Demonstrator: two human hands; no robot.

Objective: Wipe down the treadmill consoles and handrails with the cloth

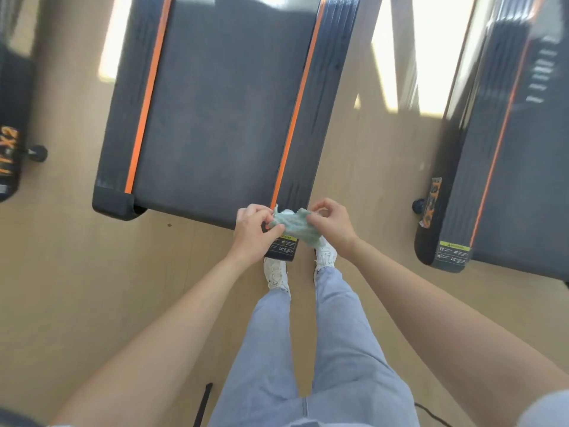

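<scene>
Both arms reach forward; left hand (pixel 253 227) and right hand (pixel 331 224) pinch the cloth (pixel 292 225).

Place: a gym, with running machines set side by side.
Main sign: a treadmill (pixel 221 103) seen from its rear end, its dark belt between orange stripes (pixel 295 103).
Neighbours: a second treadmill (pixel 508 180) of the same look on the right; part of another black-and-orange machine (pixel 12 124) on the left.
Labels: a yellow warning sticker (pixel 454 252) on the second treadmill's rear corner.
Floor: pale wood-look floor (pixel 77 272) — bright sunlight patches (pixel 431 57) lie in the aisles.
</scene>
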